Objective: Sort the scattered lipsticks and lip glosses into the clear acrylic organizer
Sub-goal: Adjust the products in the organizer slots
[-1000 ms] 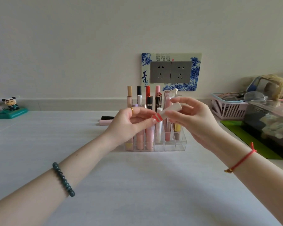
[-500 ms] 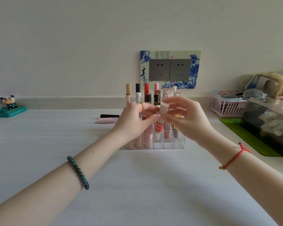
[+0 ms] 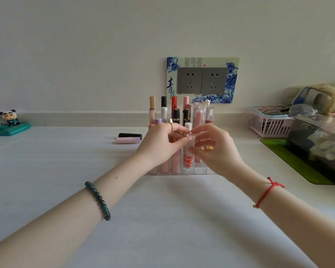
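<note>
Far 9 o'clock: panda figure point(image 3: 9, 118) on a green base, not part of the job.

9 o'clock of the organizer point(image 3: 199, 171), lying flat on the table point(image 3: 162, 219): a black tube point(image 3: 130, 135) and, just beside it on the near side, a pink tube point(image 3: 127, 140). Both unsorted.

Left hand point(image 3: 161, 144): fingers curled, thumb and forefinger tips pinching the cap end of the striped tube point(image 3: 188, 160).

Striped tube: upright, its red-banded lower end inside a front-row cell of the organizer, just right of three pink tubes in that row. Whether it touches the floor of the cell I cannot tell.

Handling, as I judge it – light, rigid, smooth plastic, so slippery if pinched on the round side alone. Best hold is high, near the cap, clear of the cell walls. Cells look narrow; a tilted tube would catch on a divider.

Organizer contents: back rows stand full of upright tubes (beige, black, red, pink, clear among them); front row holds the pinks and the striped one, with cells toward 3 o'clock looking vacant.

Right hand point(image 3: 219, 151): thumb and fingertips closed on the upper part of the striped tube from 3 o'clock – steadying it.

Far 3 o'clock: pink basket point(image 3: 269, 128) holding glasses.
</note>
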A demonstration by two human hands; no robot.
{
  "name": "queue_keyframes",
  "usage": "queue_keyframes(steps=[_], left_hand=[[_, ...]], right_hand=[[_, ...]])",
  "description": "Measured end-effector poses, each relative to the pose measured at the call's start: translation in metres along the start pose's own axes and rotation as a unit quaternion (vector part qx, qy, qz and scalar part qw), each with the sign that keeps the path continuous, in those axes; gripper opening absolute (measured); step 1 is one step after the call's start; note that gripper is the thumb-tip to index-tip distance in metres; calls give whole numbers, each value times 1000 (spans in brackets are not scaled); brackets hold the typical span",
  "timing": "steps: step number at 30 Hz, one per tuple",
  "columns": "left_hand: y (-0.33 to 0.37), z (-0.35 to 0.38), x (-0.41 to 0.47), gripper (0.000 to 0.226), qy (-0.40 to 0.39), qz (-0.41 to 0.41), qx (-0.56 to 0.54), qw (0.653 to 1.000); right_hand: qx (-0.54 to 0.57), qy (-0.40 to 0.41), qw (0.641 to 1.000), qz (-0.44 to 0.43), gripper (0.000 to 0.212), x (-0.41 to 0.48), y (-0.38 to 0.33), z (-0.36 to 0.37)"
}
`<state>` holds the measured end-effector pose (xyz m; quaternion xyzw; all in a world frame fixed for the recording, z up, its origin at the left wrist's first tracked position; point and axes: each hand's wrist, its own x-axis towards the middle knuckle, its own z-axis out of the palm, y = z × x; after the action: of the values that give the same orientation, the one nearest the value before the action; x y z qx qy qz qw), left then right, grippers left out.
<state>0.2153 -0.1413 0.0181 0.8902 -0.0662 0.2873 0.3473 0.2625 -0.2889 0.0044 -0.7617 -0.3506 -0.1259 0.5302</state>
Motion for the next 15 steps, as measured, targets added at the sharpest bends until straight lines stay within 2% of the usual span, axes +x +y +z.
queue_keyframes(steps=[15], left_hand=[[2, 2, -3, 25, -16, -2, 49, 999]], right_hand=[[-20, -13, 1000, 10, 31, -5, 7, 4]])
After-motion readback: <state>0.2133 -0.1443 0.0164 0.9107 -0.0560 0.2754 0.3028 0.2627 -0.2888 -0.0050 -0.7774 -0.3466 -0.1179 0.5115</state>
